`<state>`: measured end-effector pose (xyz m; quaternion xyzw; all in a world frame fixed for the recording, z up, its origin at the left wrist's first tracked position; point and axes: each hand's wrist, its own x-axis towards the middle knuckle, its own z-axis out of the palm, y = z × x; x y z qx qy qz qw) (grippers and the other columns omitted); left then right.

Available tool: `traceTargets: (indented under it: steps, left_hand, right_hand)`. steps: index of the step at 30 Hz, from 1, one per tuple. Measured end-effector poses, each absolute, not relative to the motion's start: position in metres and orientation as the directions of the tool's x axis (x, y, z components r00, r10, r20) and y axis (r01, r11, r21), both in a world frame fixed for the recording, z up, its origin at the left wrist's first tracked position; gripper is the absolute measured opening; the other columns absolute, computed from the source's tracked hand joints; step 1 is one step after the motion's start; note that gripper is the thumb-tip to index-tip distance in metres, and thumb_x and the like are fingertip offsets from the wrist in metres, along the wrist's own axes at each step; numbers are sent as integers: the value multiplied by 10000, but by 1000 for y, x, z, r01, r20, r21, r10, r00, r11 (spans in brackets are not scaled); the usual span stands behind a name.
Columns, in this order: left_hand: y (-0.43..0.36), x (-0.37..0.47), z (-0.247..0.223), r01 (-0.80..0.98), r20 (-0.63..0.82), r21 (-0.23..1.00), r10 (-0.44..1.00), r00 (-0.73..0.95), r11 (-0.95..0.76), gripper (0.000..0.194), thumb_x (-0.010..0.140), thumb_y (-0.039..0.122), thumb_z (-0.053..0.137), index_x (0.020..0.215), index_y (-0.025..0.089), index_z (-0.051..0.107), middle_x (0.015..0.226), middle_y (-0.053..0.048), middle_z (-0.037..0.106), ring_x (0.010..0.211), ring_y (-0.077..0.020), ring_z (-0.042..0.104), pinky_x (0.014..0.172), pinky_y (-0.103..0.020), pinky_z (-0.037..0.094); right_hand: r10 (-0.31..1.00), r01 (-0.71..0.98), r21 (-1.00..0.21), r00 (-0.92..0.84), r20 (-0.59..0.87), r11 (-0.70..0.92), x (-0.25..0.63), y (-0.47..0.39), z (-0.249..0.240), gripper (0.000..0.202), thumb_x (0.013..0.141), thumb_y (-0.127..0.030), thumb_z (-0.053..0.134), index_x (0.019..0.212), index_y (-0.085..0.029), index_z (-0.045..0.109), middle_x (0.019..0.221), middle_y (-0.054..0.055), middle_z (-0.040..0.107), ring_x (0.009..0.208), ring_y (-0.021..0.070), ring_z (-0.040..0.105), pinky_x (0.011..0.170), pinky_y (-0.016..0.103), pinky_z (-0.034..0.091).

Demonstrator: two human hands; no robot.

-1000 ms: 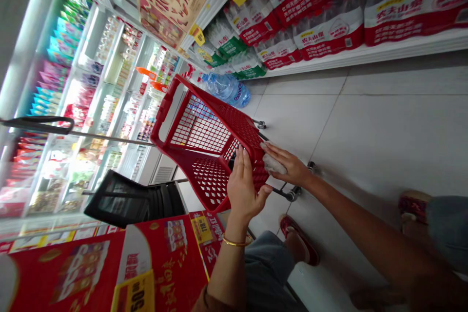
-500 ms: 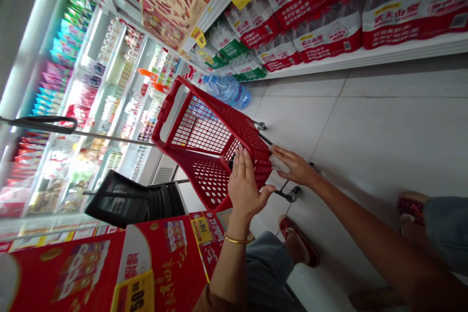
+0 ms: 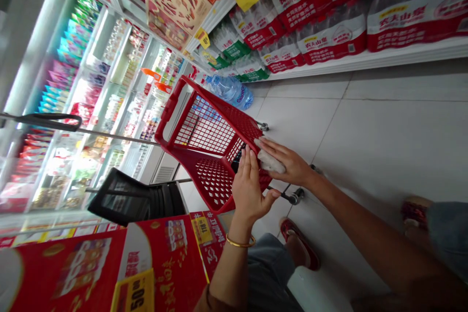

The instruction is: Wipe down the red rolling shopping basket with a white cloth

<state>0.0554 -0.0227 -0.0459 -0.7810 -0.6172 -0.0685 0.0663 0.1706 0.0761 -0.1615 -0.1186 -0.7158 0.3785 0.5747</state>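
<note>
A red plastic shopping cart (image 3: 210, 175) with mesh walls appears tilted in the head view, and a dark thing (image 3: 237, 156) lies inside it, too hidden to name. At the cart's near end, my left hand (image 3: 250, 187), with a gold bracelet on the wrist, rests with its fingers stretched out and held side by side, its thumb apart. Just right of it, my right hand (image 3: 292, 163) presses a greyish-white cloth (image 3: 270, 161) against the cart's near outer wall. Its fingers lie over the cloth; the cart wall hides part of neither hand.
Packs of bottled water (image 3: 329, 39) line a low shelf at upper right. Large water bottles (image 3: 234, 92) stand on the floor behind the cart. Red boxes (image 3: 157, 258) are stacked at lower left, near black stacked baskets (image 3: 135, 200). Cart casters (image 3: 296, 196) rest on tiles.
My right hand has slid the cloth up and left along the cart's near wall, closer to the rim. My left hand stays at the cart's end, shifted very slightly in view.
</note>
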Motion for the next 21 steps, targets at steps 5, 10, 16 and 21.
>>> traceTargets:
  steps: [5,10,16,21]
  left_hand:
    - [-23,56,-45,976,179,3,960,215,-219,983,886,791,150,1558,75,115,1604,-212,197,1498,-314,165,1191,-492,246]
    - [-23,56,-44,976,171,-2,961,216,-219,982,885,793,160,1561,83,99,1608,-205,186,1497,-314,168,1187,-491,257]
    - [-22,55,-43,974,165,-6,960,224,-226,961,897,775,225,1564,97,85,1605,-205,199,1496,-309,178,1178,-477,281]
    - [-22,57,-42,972,179,-20,956,234,-234,941,905,736,333,1559,94,116,1591,-216,237,1485,-323,215,1165,-495,305]
  right_hand:
    - [603,-294,-686,-331,726,665,169,75,-173,819,881,-324,645,1556,-292,183,1596,46,287,1458,245,299,1197,456,313]
    - [640,-254,-722,-339,690,643,167,70,-194,806,884,-320,641,1554,-283,196,1581,56,320,1452,238,313,1188,449,336]
    - [677,-198,-775,-391,623,600,168,66,-226,860,836,-218,652,1553,-303,186,1585,40,309,1442,237,331,1176,451,354]
    - [687,-167,-783,-396,609,599,171,66,-232,890,802,-176,664,1550,-309,201,1572,47,336,1431,247,350,1159,458,378]
